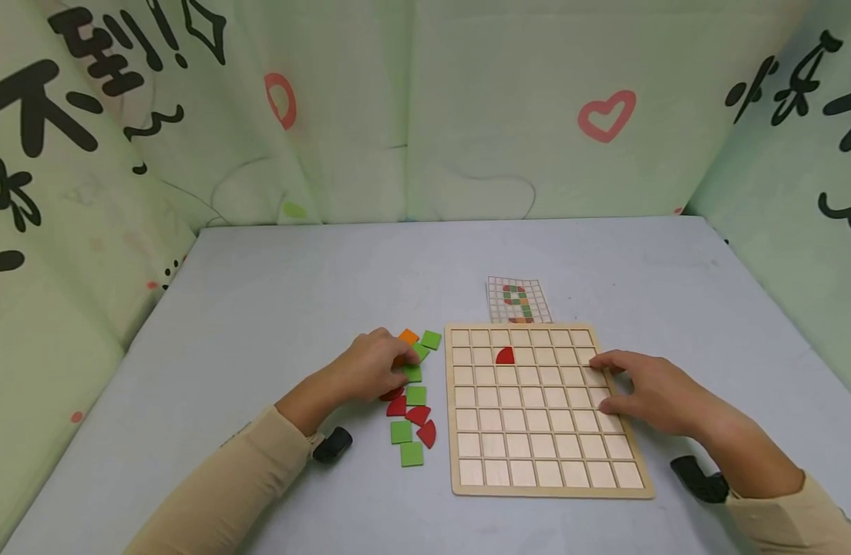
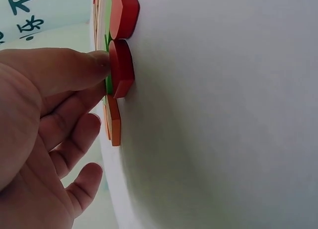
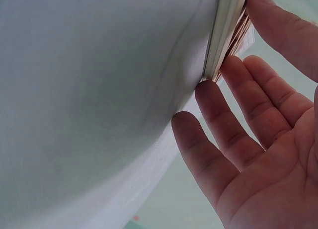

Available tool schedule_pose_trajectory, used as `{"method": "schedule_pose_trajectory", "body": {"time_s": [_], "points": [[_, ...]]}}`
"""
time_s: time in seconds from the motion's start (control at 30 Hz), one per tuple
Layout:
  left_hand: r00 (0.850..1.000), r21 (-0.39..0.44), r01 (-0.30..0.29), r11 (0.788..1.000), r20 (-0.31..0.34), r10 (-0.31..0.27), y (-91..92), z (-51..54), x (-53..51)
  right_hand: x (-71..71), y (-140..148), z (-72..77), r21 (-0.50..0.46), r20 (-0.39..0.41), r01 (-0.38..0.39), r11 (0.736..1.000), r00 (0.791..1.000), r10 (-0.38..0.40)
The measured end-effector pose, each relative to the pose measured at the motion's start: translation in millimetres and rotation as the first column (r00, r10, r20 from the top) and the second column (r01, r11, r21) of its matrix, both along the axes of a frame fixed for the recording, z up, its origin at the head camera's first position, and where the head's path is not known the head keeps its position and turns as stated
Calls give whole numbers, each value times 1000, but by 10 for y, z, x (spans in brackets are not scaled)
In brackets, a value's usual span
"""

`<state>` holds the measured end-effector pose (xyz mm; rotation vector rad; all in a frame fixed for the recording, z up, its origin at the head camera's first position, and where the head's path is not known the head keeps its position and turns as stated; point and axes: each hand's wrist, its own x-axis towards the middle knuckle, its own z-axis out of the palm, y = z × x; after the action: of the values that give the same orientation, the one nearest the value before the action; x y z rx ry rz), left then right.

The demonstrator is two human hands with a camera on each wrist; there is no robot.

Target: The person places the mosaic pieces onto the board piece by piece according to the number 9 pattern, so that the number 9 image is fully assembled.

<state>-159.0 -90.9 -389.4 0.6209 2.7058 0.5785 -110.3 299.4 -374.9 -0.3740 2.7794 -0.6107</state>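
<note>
My left hand [image 1: 373, 366] reaches into a cluster of small flat tiles left of the board. Its thumb and forefinger are at a green square tile [image 1: 412, 374]; whether they pinch it is not clear. A dark red quarter-round tile [image 2: 121, 69] lies against the thumb in the left wrist view. My right hand [image 1: 657, 391] rests at the right edge of the wooden grid board [image 1: 536, 490], fingers extended, its thumb and fingertips touching the rim. On the board sits one red quarter-round tile [image 1: 505, 355], in the second row.
Behind the board lies a pattern card [image 1: 519, 299], partly covered by it. Other tiles lie along the board's left side: an orange tile [image 1: 408, 336], several green squares [image 1: 412, 454] and red quarter-rounds [image 1: 427, 434]. Printed curtains [image 1: 467, 116] surround the white table [image 1: 294, 270].
</note>
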Motion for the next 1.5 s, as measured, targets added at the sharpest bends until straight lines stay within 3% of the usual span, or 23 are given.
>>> {"method": "schedule_pose_trajectory", "body": {"time_s": [0.6, 1.07, 1.3, 1.5], "points": [[999, 4, 23, 1000, -25, -23, -3, 3, 11, -1, -2, 2, -1, 8, 4, 1000, 1000, -4], [997, -4, 57, 998, -60, -57, 7, 99, 21, 1, -2, 9, 2, -4, -1, 1000, 1000, 1], [991, 34, 108, 994, -82, -105, 28, 126, 12, 4, -7, 6, -11, -1, -1, 1000, 1000, 1], [991, 58, 112, 992, -81, -108, 79, 140, 1, -1, -7, 11, -12, 4, 6, 1000, 1000, -5]]}}
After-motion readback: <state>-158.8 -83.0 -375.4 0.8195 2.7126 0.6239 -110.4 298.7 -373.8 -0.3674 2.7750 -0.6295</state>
